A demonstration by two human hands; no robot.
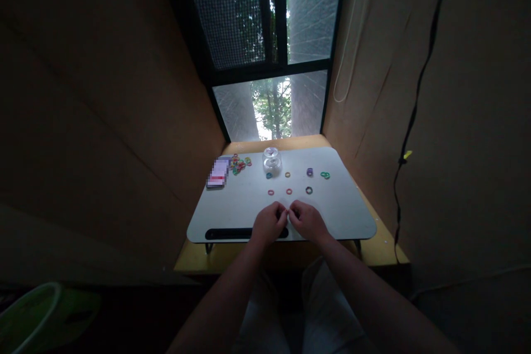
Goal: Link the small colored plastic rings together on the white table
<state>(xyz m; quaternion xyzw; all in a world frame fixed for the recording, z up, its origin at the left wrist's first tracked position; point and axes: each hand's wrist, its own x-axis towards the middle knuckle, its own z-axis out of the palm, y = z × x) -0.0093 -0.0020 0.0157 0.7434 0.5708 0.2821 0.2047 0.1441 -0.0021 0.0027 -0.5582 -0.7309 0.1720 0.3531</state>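
My left hand and my right hand meet near the front edge of a white lap table. Both have their fingers closed in a pinch, tips nearly touching. Whatever is between them is too small to make out. Just beyond the fingers lie small rings: a red one, an orange-red one and a dark one. Behind these are a blue ring, a yellowish ring, purple rings and green rings.
A clear glass jar stands at the back middle. To its left are a pile of colourful rings and a blurred-out phone-like object. A black slot runs along the front edge. A cord hangs at right.
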